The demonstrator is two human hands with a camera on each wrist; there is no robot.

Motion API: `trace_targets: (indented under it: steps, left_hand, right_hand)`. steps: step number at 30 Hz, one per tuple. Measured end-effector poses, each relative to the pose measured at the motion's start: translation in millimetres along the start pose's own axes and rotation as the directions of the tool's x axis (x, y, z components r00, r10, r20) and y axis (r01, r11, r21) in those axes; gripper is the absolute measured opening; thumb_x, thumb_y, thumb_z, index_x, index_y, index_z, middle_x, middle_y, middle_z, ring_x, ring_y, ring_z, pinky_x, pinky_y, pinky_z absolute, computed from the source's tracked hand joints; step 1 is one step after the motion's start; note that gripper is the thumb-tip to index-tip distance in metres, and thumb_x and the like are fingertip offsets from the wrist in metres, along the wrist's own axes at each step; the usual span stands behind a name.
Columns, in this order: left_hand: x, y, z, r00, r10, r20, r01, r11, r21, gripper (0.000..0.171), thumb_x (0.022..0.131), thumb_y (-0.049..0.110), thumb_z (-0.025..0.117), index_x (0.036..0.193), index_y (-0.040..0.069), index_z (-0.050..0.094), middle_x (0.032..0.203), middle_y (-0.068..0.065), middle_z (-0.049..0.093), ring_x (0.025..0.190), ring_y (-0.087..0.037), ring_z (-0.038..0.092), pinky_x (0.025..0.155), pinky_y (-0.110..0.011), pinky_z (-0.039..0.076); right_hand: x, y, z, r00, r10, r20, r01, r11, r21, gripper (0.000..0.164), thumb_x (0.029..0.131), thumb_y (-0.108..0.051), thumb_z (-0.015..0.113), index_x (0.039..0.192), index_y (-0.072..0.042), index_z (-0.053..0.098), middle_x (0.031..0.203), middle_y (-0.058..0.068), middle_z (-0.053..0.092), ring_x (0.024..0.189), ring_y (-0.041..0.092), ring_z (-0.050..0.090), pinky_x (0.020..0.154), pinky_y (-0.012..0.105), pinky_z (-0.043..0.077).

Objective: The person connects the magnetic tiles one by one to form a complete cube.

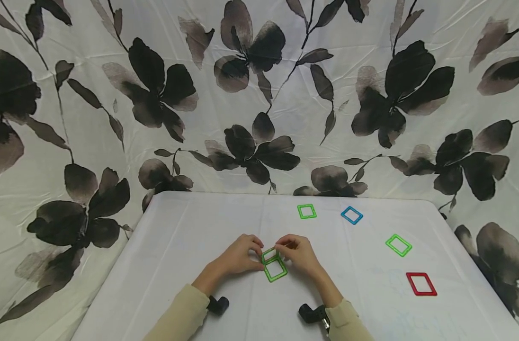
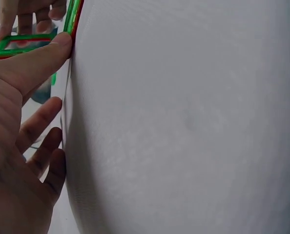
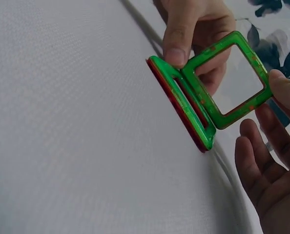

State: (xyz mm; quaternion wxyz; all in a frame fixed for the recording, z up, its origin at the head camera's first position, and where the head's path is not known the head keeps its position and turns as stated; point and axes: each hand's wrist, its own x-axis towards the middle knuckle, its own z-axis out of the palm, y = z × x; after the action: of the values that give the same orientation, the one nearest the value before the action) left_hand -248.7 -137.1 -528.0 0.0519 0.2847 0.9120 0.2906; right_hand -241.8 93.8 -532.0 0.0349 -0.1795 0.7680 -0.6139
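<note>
In the head view, two green square magnetic tiles meet at the middle of the white table. One tile lies flat, with red along its underside. The other tile stands up from the flat one's edge, tilted. My left hand pinches near the seam between them, thumb at the joint and fingers behind the raised tile. My right hand grips the raised tile's far edge between thumb and index finger. Its remaining fingers are loosely bent, seen in the right wrist view.
Farther back on the table lie a green tile and a blue tile. Another green tile and a red tile lie to the right. Behind the table hangs a flowered cloth.
</note>
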Motion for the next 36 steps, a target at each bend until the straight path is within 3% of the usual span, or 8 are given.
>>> trace_targets:
  steps: [6, 9, 13, 18, 22, 27, 34, 36]
  left_hand:
    - [-2.6, 4.4, 0.3, 1.0, 0.0, -0.001, 0.0, 1.0, 0.02, 0.022, 0.072, 0.036, 0.086, 0.067, 0.032, 0.066, 0.111, 0.004, 0.059, 0.107, -0.018, 0.048, 0.094, -0.039, 0.041]
    - [-1.9, 7.5, -0.2, 1.0, 0.004, 0.004, -0.004, 1.0, 0.026, 0.021, 0.072, 0.037, 0.087, 0.068, 0.032, 0.067, 0.111, 0.003, 0.059, 0.108, -0.019, 0.047, 0.094, -0.04, 0.041]
    - [1.1, 9.4, 0.6, 1.0, -0.009, 0.013, 0.008, 0.998, 0.064, 0.021, 0.071, 0.043, 0.086, 0.079, 0.031, 0.071, 0.111, 0.006, 0.057, 0.115, -0.023, 0.044, 0.098, -0.045, 0.037]
    - [6.2, 9.2, -0.3, 0.998, -0.038, 0.056, 0.033, 0.997, 0.077, 0.037, 0.07, 0.046, 0.086, 0.1, 0.028, 0.074, 0.114, 0.007, 0.053, 0.123, -0.025, 0.038, 0.102, -0.048, 0.034]
    - [10.5, 6.9, -0.9, 0.994, -0.039, 0.099, 0.032, 0.997, 0.064, 0.051, 0.069, 0.047, 0.086, 0.113, 0.029, 0.071, 0.131, 0.002, 0.049, 0.132, -0.028, 0.029, 0.106, -0.051, 0.03]
    - [14.8, 3.9, 0.1, 0.988, -0.049, 0.143, 0.041, 0.997, 0.06, 0.063, 0.066, 0.05, 0.087, 0.124, 0.032, 0.067, 0.154, -0.006, 0.029, 0.142, -0.038, 0.012, 0.107, -0.061, 0.02]
    - [20.0, 3.8, 0.8, 0.979, -0.062, 0.193, 0.052, 0.997, 0.056, 0.065, 0.064, 0.051, 0.087, 0.124, 0.033, 0.067, 0.158, -0.005, 0.022, 0.143, -0.039, 0.006, 0.106, -0.064, 0.018]
    - [21.0, 3.9, 2.2, 0.979, -0.063, 0.192, 0.053, 0.997, 0.054, 0.065, 0.064, 0.052, 0.087, 0.123, 0.033, 0.068, 0.158, -0.004, 0.022, 0.144, -0.039, 0.006, 0.107, -0.064, 0.018]
  right_hand:
    - [-6, -18, -3, 0.998, 0.027, 0.052, -0.031, 0.996, 0.086, 0.012, 0.091, -0.003, 0.067, 0.098, 0.006, 0.069, 0.092, 0.025, 0.067, 0.077, 0.034, 0.064, 0.063, 0.036, 0.056]
    - [-9, -30, -5, 0.998, 0.023, 0.06, -0.028, 0.996, 0.083, 0.012, 0.091, -0.002, 0.067, 0.099, 0.007, 0.068, 0.093, 0.026, 0.066, 0.079, 0.042, 0.063, 0.064, 0.036, 0.056]
    - [-10, -32, -7, 0.998, 0.024, 0.057, -0.028, 0.997, 0.071, 0.013, 0.091, -0.002, 0.066, 0.101, 0.007, 0.069, 0.093, 0.026, 0.067, 0.08, 0.045, 0.061, 0.064, 0.034, 0.055]
    - [-11, -33, -9, 0.998, 0.027, 0.065, -0.032, 0.997, 0.065, 0.019, 0.093, -0.004, 0.065, 0.104, 0.011, 0.067, 0.094, 0.027, 0.067, 0.08, 0.047, 0.061, 0.063, 0.033, 0.054]
    - [-12, -35, -11, 0.998, 0.026, 0.064, -0.029, 0.999, 0.039, 0.021, 0.094, -0.005, 0.064, 0.106, 0.011, 0.067, 0.091, 0.03, 0.065, 0.074, 0.048, 0.058, 0.058, 0.027, 0.051]
    - [-11, -32, -12, 0.998, 0.028, 0.063, -0.029, 0.999, 0.02, 0.02, 0.094, -0.005, 0.063, 0.107, 0.011, 0.068, 0.083, 0.034, 0.061, 0.064, 0.05, 0.05, 0.051, 0.022, 0.043]
    - [-5, -1, -11, 0.999, 0.022, 0.038, -0.023, 1.0, 0.008, 0.02, 0.094, -0.012, 0.066, 0.104, 0.004, 0.071, 0.074, 0.024, 0.061, 0.057, 0.016, 0.05, 0.049, 0.021, 0.042]
    - [-5, 3, -12, 0.999, 0.022, 0.035, -0.022, 1.0, 0.009, 0.021, 0.094, -0.014, 0.066, 0.104, 0.003, 0.072, 0.075, 0.022, 0.062, 0.057, 0.012, 0.05, 0.05, 0.021, 0.042]
